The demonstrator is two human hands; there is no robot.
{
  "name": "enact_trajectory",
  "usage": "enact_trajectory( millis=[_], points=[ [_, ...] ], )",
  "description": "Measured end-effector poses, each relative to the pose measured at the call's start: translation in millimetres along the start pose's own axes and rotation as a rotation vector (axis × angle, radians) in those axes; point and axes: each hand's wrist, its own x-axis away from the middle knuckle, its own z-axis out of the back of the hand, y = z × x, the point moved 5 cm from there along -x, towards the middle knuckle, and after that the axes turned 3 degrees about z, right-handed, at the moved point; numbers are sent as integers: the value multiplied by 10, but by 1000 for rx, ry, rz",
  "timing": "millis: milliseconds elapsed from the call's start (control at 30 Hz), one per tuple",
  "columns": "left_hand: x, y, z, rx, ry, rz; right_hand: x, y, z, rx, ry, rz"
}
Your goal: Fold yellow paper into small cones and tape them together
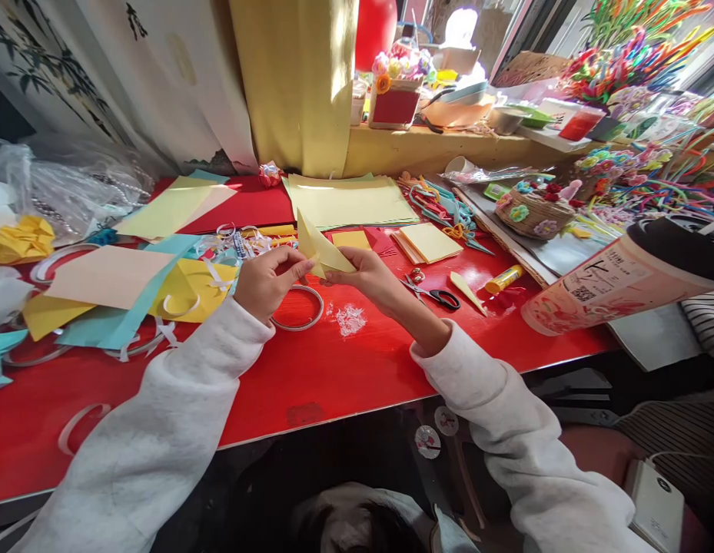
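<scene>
A folded pale yellow paper (311, 240) is held up between my two hands, over the middle of the red table (333, 376). My left hand (270, 280) pinches its lower left edge with thumb and forefinger. On the right side, my right hand (365, 276) grips the paper's other end. Just below the hands lies a roll of tape (299, 309), with white scraps (350, 320) beside it. Black-handled scissors (443, 298) and a folded yellow paper piece (467, 293) rest to the right.
Coloured sheets (111, 276) and paper strips cover the left side. A paper stack (350, 201), square sheets (429, 243) and several scissors (443, 203) lie behind. A yellow glue stick (503, 279) and a tilted drink cup (616, 280) are at the right.
</scene>
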Motion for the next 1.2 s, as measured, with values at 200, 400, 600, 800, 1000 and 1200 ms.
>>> enact_trajectory(
  millis=[200, 400, 600, 800, 1000, 1200],
  points=[
    [15, 3, -7, -58, 61, -13, 19, -17, -39, -39, 9, -34],
    [18, 9, -3, -58, 79, -50, 30, -14, -46, -111, -16, -75],
    [23, 12, -22, -64, 74, -60, 18, 25, -28, -102, 37, -67],
    [23, -10, -29, -97, 85, -95, 24, 3, -41, -103, 39, -64],
    [4, -114, -36, -13, 91, -72, 15, 8, -50, -105, 3, -58],
    [-18, -133, -49, 76, 97, -25, 23, 32, -67, -28, -29, -86]
  ],
)
